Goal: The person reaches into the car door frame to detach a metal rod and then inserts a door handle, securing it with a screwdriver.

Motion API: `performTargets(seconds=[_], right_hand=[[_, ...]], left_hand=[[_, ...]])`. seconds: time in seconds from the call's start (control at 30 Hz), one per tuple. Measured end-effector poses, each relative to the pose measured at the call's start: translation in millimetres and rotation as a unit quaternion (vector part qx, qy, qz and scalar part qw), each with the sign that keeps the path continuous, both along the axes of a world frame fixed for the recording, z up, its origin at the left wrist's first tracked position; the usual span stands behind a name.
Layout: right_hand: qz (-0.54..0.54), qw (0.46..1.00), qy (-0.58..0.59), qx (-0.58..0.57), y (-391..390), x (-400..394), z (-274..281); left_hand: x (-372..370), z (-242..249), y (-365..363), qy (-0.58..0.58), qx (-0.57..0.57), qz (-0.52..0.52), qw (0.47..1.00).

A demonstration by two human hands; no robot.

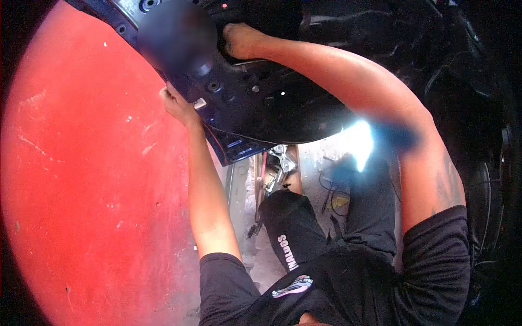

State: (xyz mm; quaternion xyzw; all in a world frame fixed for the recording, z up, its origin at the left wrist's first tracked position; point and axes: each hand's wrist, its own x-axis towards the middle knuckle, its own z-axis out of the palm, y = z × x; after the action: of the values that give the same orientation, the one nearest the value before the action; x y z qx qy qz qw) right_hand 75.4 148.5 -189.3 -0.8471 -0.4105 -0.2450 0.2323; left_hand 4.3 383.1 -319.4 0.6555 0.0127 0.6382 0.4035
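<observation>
A dark blue metal car door [234,111], with its inner side bare, spans the top middle. Holes and round fittings dot its surface. At its left edge my left hand [178,106] is closed, fingers curled round the rim beside a small pale fitting [200,103]. My right hand [242,42] reaches across to a dark opening [247,61] in the door. Its fingers are bent and closed, and whatever they hold is hidden in the dark. A blurred round patch covers the part of the door between both hands.
A scratched red surface [98,174] fills the left side. Below the door, metal parts [280,163] lie near my knee, and cables [329,190] lie on the grey floor. A bright light [360,144] glares beside my right arm. Dark shapes fill the right side.
</observation>
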Motion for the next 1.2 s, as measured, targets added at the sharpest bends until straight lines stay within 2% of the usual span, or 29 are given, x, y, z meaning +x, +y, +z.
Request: performTargets(seconds=[0.1,0.17,0.27,0.4,0.5,0.7,0.77,0.8,0.9,0.93,0.97,1.03,1.1,1.2], right_hand=[[-0.019,1.0,0.02,-0.011,3,-2,3],[-0.055,0.998,0.029,-0.019,4,-7,4],[-0.048,0.998,0.037,0.007,4,-7,4],[-0.074,0.995,0.071,-0.016,4,-13,11],[-0.086,0.995,0.044,-0.029,1,-13,10],[-0.076,0.994,0.066,-0.038,1,-9,7],[-0.006,0.998,-0.029,0.06,-2,3,-2],[-0.009,0.996,-0.087,0.032,6,16,-4],[0.035,0.991,-0.118,0.057,-5,21,0],[0.001,0.987,-0.16,0.034,0,37,-14],[0.0,0.994,-0.093,0.064,2,24,-15],[-0.076,0.996,0.034,-0.035,-3,-11,10],[-0.069,0.997,0.023,-0.032,-4,-7,4],[-0.067,0.997,0.025,-0.011,-8,-12,1]], left_hand=[[-4,4,-4,0.01,-0.004,0.003,1.0],[-7,6,-11,0.014,-0.049,-0.012,0.999],[-11,10,-15,0.023,-0.041,0.012,0.999],[-7,8,-11,0.008,-0.036,0.012,0.999],[-12,6,-16,0.019,-0.051,-0.004,0.999],[0,1,-3,-0.012,0.005,0.042,0.999],[0,2,-5,-0.03,-0.035,-0.031,0.998],[-1,-4,-1,-0.016,-0.039,-0.026,0.999],[2,-18,15,0.026,-0.054,-0.003,0.998],[7,-16,17,0.019,-0.038,0.003,0.999],[11,-8,16,0.01,-0.019,0.008,1.0],[5,3,4,-0.001,-0.022,0.014,1.0],[4,0,1,-0.013,-0.035,-0.02,0.999],[1,1,-1,-0.011,-0.025,-0.008,1.0]])
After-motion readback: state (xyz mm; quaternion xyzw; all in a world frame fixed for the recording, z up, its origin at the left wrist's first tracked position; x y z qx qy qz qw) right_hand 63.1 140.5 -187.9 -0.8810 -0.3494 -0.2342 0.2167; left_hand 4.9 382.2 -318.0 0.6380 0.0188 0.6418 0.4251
